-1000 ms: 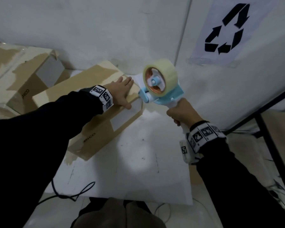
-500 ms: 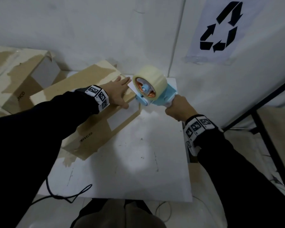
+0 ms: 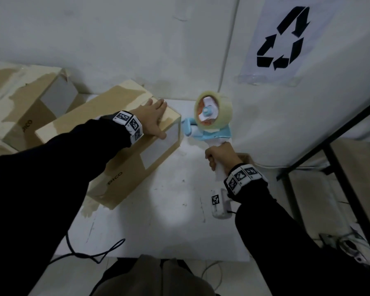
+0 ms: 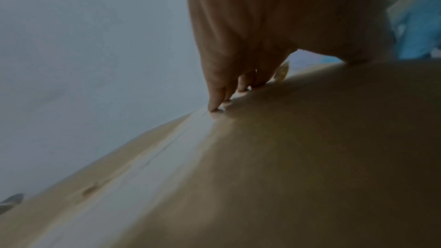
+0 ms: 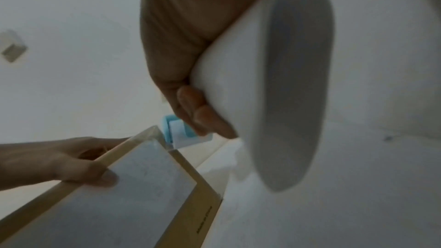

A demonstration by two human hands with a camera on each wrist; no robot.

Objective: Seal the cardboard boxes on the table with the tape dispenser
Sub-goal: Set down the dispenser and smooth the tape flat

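The left hand point(image 3: 153, 118) lies flat, fingers straight, on the box point(image 3: 124, 150) at its far right corner. Just right of it, the right hand point(image 3: 220, 155) grips the tape dispenser point(image 3: 209, 122), its nose touching the box's end above the tabletop point(image 3: 158, 221).

My white surface point(image 3: 158, 221) is carrying one brown cardboard box point(image 3: 124, 167), lying flat at its far left, angled toward the wall. Scuff marks are showing on its bare middle. A black cable point(image 3: 90, 254) is crossing its near left edge.
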